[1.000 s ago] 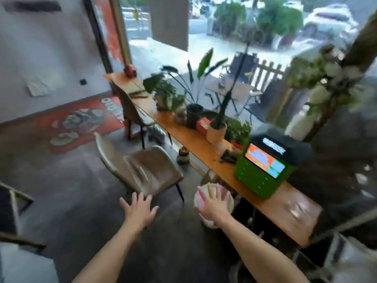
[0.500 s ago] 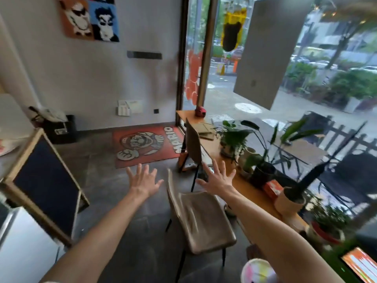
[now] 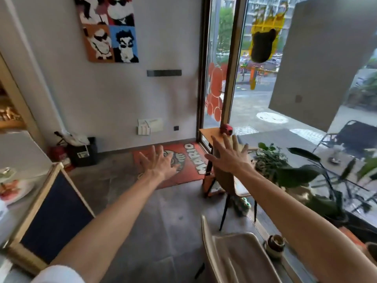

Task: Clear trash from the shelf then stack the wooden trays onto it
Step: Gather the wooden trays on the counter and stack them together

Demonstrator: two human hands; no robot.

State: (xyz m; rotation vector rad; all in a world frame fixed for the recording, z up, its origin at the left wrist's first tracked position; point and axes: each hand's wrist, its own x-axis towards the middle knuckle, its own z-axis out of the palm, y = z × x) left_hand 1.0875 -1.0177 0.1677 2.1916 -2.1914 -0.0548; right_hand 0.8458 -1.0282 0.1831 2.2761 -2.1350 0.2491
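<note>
Both my arms reach forward at chest height with spread fingers and nothing in them. My left hand (image 3: pixel 158 162) hovers over the orange floor mat (image 3: pixel 183 160). My right hand (image 3: pixel 228 154) is in front of the near end of the long wooden counter (image 3: pixel 208 132) by the window. No wooden trays and no trash show in this view. A wooden shelf unit (image 3: pixel 12 111) is partly visible at the far left edge, blurred.
A framed chalkboard (image 3: pixel 51 211) leans at lower left beside a white counter with plates (image 3: pixel 12 186). Two chairs (image 3: pixel 240 258) stand along the window counter, with potted plants (image 3: pixel 295 172) on it. A black bin (image 3: pixel 82 152) sits against the wall.
My view has swung up and left from the window counter toward the wall and doorway. The pastel round object near my right hand has left the view. Both hands stay open.
</note>
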